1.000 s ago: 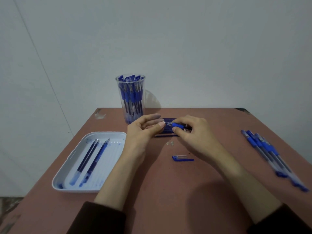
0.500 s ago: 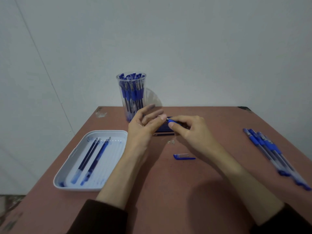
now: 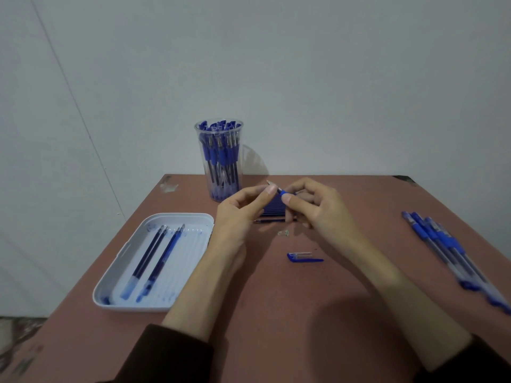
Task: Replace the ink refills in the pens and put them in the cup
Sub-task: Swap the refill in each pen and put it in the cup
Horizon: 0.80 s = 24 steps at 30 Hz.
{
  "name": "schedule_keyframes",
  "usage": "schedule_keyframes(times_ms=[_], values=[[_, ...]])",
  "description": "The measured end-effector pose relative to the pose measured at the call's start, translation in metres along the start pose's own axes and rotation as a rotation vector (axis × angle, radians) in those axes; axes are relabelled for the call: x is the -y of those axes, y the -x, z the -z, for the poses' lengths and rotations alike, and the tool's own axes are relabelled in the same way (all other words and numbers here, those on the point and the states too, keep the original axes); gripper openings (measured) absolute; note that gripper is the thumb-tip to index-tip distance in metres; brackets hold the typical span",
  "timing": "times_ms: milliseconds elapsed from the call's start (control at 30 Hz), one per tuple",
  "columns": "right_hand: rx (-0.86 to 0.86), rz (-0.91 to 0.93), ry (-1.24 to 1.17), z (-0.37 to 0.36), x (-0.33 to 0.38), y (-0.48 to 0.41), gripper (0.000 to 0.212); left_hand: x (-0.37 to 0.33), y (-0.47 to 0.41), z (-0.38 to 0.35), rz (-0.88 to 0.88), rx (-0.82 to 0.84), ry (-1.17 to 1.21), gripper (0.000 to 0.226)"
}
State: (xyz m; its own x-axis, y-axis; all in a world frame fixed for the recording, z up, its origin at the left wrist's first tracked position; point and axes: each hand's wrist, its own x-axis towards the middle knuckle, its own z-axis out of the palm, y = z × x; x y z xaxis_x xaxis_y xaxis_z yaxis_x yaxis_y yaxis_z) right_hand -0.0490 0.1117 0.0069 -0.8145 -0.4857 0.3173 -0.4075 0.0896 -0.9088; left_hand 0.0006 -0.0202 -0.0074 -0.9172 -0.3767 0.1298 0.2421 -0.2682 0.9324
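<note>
Status: mid-batch. Both hands are working one pen (image 3: 283,192) above the worktop (image 3: 276,313), around centre, toward the far edge. R hand (image 3: 318,210) grip is wrapping the blue rubber section. L hand (image 3: 237,214) grip is pinching the metal tip end w/ thumb + fingers. Can't tell if the tip is going on or coming off. Its cap (image 3: 302,257) is lying loose on the worktop just behind the hands toward the near edge, so this pen isn't finished yet.

Done so far, judging by layout: cup (image 3: 221,161) near the far edge is standing packed w/ capped pens. White tray (image 3: 179,216) by the left edge is holding a few bare refills (image 3: 149,255), prob the spent ones.

Left to do: loose pens (image 3: 453,250) are lying along the right edge, hard to count. Refill pack (image 3: 273,209) is sitting under the hands, partly hidden.

Looking well past halfway, assuming the right-edge pile is the todo queue
</note>
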Motion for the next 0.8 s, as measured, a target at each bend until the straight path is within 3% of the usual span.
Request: schedule_keyframes(times_ms=[200, 333, 467, 567, 800], values=[[0.053, -0.036, -0.047, -0.0009, 0.0061, 0.0031, 0.011, 0.0003, 0.0028, -0.0019, 0.017, 0.061, 0.019, 0.02], [0.043, -0.05, -0.131, -0.0003, 0.0044, 0.0006, 0.013, 0.0004, 0.0003, 0.0004, 0.001, -0.005, -0.006, 0.028], [0.009, -0.024, -0.023, -0.0005, 0.0014, 0.0014, 0.01, 0.0036, 0.0001, 0.0015, -0.002, 0.002, 0.007, 0.015], [0.017, -0.01, -0.003, -0.0012, 0.0027, 0.0032, 0.008, 0.0058, -0.0002, 0.0014, -0.003, 0.017, 0.03, 0.023], [0.142, -0.233, -0.335, 0.0002, 0.0009, -0.0008, 0.016, 0.0095, -0.0041, 0.0038, 0.015, 0.066, 0.023, 0.019]])
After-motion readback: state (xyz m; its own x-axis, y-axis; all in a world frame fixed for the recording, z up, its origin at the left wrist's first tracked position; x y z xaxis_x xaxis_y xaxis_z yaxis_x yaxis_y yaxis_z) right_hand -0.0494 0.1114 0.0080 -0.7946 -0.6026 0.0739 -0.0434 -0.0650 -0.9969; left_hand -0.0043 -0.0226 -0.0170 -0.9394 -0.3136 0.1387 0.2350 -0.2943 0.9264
